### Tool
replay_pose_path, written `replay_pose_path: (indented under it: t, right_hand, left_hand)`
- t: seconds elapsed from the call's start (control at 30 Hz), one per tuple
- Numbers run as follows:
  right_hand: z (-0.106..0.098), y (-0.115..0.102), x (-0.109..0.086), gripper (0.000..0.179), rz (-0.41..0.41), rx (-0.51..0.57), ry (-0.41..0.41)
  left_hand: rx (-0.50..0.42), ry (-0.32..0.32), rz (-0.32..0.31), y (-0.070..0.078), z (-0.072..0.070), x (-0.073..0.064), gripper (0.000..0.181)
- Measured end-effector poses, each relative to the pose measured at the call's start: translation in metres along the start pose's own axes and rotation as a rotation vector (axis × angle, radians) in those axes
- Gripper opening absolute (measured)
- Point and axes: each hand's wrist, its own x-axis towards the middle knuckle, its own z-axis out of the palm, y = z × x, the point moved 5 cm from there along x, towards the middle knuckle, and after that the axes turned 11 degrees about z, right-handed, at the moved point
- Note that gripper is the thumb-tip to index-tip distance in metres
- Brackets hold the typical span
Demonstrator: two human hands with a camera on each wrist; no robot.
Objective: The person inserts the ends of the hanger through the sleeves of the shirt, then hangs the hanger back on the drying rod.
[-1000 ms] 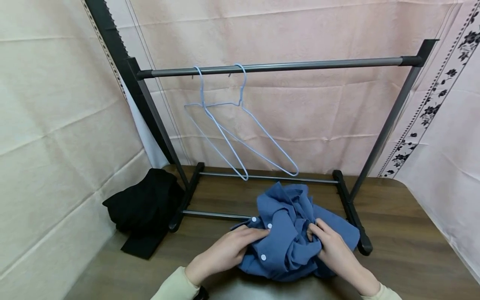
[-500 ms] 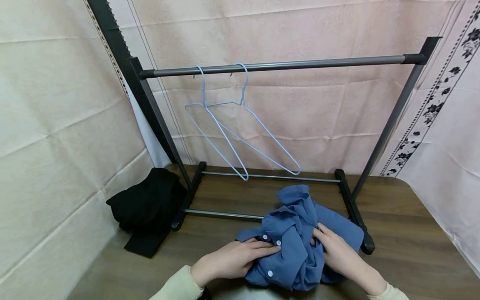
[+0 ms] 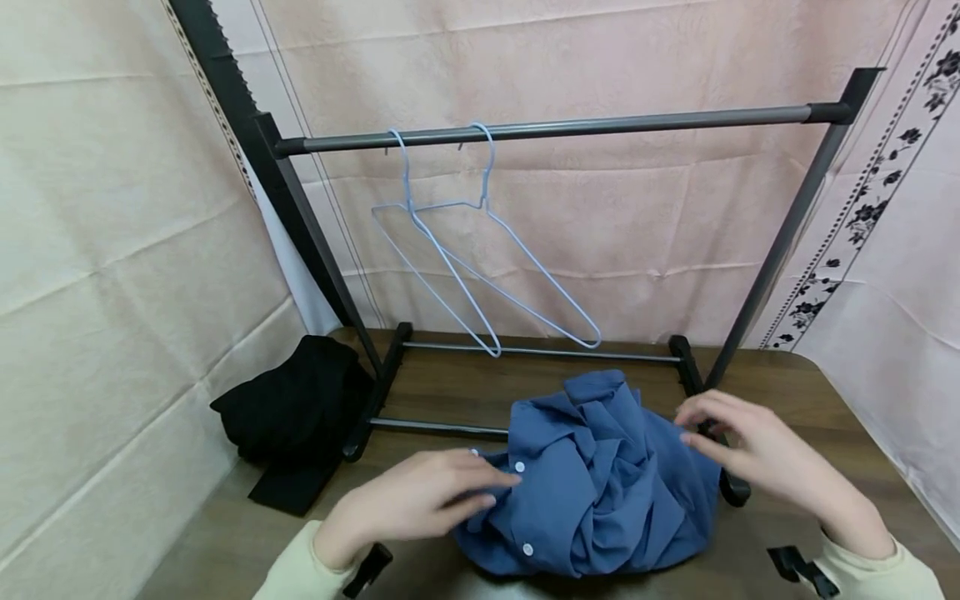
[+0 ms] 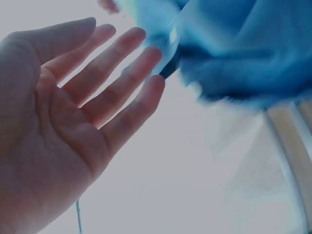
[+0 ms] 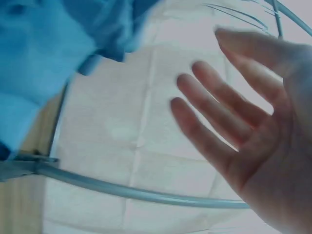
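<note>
A crumpled blue shirt [image 3: 592, 483] with white buttons lies bunched on the table in the head view. My left hand [image 3: 416, 496] is at its left side, fingers relaxed and overlapping the cloth near the buttons. In the left wrist view that hand [image 4: 83, 102] shows a bare palm with spread fingers, the shirt [image 4: 243, 48] beyond the fingertips. My right hand [image 3: 757, 450] hovers by the shirt's right edge, holding nothing. The right wrist view shows its fingers [image 5: 202, 129] loosely bent, apart from the shirt [image 5: 44, 58].
Behind the shirt stands a black clothes rack [image 3: 600, 127] with two light blue wire hangers [image 3: 450, 258] [image 3: 543, 271] on its bar. Black folded cloth [image 3: 296, 417] lies at the left by the rack's foot. Pale curtains [image 3: 637, 208] enclose the wooden table [image 3: 795, 433].
My right hand has let go of the shirt and moved right and up. My left hand has drawn back a little to the left. The shirt has spread slightly.
</note>
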Motion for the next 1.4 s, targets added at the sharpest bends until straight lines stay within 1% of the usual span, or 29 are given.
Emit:
replay_pose_path:
  t: [0.1,0.13,0.2,0.23,0.3,0.37,0.4,0.47,0.53,0.6,0.67,0.73,0.8,0.93,1.03,1.13,1.23,1.4]
  right_hand:
    - [-0.011,-0.007,0.020,0.036,0.032,0.029,0.053]
    - [-0.011,-0.009,0.026,0.033,0.045,0.040,0.054]
    - [-0.006,-0.012,0.038,0.026,0.070,0.066,0.030]
    - [-0.002,-0.013,0.043,0.024,0.078,0.081,0.010]
    - [0.008,-0.012,0.051,0.022,0.096,0.102,-0.038]
    - [0.022,-0.012,0.057,0.025,0.106,0.124,-0.091]
    - [0.029,-0.012,0.059,0.028,0.109,0.133,-0.115]
    - [0.045,-0.012,0.062,0.035,0.108,0.151,-0.167]
    - [0.062,-0.014,0.063,0.042,0.102,0.161,-0.223]
    - [0.078,-0.016,0.064,0.048,0.093,0.153,-0.278]
    - [0.091,-0.017,0.063,0.054,0.087,0.132,-0.334]
    - [0.102,-0.017,0.061,0.058,0.088,0.107,-0.381]
    - [0.109,-0.015,0.059,0.059,0.094,0.084,-0.418]
    - [0.114,-0.010,0.054,0.060,0.121,0.075,-0.478]
    - [0.116,-0.007,0.050,0.058,0.125,0.095,-0.516]
    - [0.119,-0.006,0.046,0.052,0.111,0.123,-0.535]
    - [0.122,-0.006,0.040,0.048,0.108,0.133,-0.530]
    - [0.123,-0.004,0.030,0.048,0.113,0.127,-0.511]
  left_hand:
    - [0.028,0.099,-0.039,-0.006,-0.028,-0.004,0.036]
    - [0.043,0.135,-0.051,-0.010,-0.036,-0.005,0.036]
    - [0.064,0.199,-0.076,-0.022,-0.047,-0.007,0.036]
    - [0.072,0.226,-0.086,-0.029,-0.050,-0.007,0.036]
    - [0.094,0.265,-0.112,-0.045,-0.051,-0.005,0.037]
    - [0.117,0.288,-0.152,-0.062,-0.045,-0.001,0.036]
    - [0.125,0.288,-0.179,-0.069,-0.040,0.002,0.035]
    - [0.111,0.267,-0.233,-0.084,-0.027,0.008,0.033]
    - [0.059,0.228,-0.284,-0.096,-0.011,0.013,0.032]
    - [-0.016,0.170,-0.317,-0.106,0.005,0.018,0.033]
    - [-0.096,0.114,-0.335,-0.113,0.019,0.023,0.034]
    - [-0.159,0.057,-0.340,-0.117,0.032,0.026,0.035]
    - [-0.223,0.007,-0.338,-0.118,0.041,0.030,0.034]
    - [-0.294,-0.091,-0.347,-0.117,0.056,0.035,0.035]
    - [-0.299,-0.131,-0.384,-0.116,0.063,0.036,0.039]
    - [-0.277,-0.137,-0.406,-0.117,0.064,0.034,0.041]
    - [-0.224,-0.149,-0.416,-0.120,0.064,0.030,0.041]
    - [-0.168,-0.168,-0.426,-0.127,0.065,0.028,0.031]
